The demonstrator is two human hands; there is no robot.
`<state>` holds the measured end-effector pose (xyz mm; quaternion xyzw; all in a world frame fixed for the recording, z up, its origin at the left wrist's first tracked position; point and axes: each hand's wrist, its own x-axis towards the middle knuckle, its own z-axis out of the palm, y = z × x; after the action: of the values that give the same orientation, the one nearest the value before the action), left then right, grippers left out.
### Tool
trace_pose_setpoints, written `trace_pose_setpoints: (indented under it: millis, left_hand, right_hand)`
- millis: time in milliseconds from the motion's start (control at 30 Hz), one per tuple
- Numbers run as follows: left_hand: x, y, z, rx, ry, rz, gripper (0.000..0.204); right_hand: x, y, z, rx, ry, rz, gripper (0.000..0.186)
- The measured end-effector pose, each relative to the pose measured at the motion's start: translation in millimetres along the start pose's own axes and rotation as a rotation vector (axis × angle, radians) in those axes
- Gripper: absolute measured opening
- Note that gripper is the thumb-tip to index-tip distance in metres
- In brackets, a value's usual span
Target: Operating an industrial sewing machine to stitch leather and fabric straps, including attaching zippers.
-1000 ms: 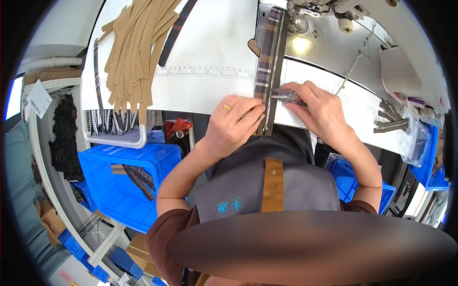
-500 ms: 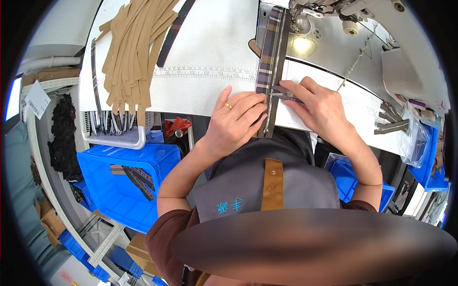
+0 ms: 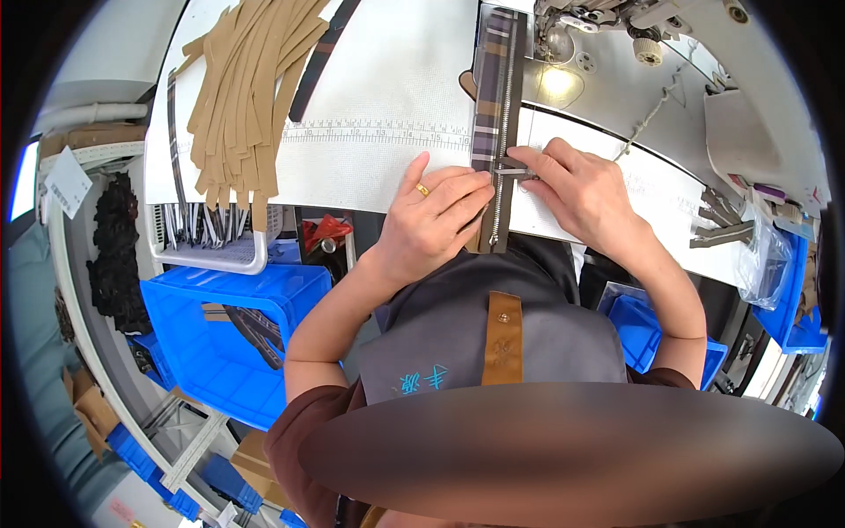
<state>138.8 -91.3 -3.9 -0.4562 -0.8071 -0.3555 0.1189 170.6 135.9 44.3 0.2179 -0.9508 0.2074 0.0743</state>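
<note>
A long zipper (image 3: 504, 132) with metal teeth runs along a plaid fabric strip (image 3: 490, 114), from beside the sewing machine to the table's near edge. My left hand (image 3: 437, 211) grips the zipper's lower part from the left, fingertips against its tape. One finger with no ring sticks up, away from the strip. The left thumb is hidden. My right hand (image 3: 581, 189) is closed in a pinch on a small dark-grey strip-like piece (image 3: 513, 169), which lies across the zipper. Its exact kind is too small to tell.
The sewing machine (image 3: 607, 22) stands at the back right. Tan strips (image 3: 242, 106) lie at the left of the white table (image 3: 378, 167), above a white basket (image 3: 255, 264) and a blue bin (image 3: 220, 378). Short dark strips (image 3: 723, 231) and a plastic bag (image 3: 766, 264) are at the right.
My right hand has shifted slightly left and up with the small dark piece, now turned more across the zipper. The zipper's upper end has moved slightly left. My left hand stays almost in place.
</note>
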Motion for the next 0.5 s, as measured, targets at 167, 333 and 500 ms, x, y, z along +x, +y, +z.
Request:
trace_pose_setpoints:
  millis: [167, 333, 500]
  left_hand:
    - [-1, -3, -1, -0.007, -0.003, 0.023, 0.038]
    - [-2, -3, 0, -0.010, -0.023, 0.018, 0.041]
    - [4, -1, -5, -0.002, -0.009, 0.010, 0.036]
  right_hand:
    - [-4, 4, 10, -0.001, 0.038, 0.021, 0.030]
    - [-5, 8, 15, -0.183, 0.057, -0.119, 0.028]
    - [-7, 4, 6, 0.087, 0.054, -0.006, 0.032]
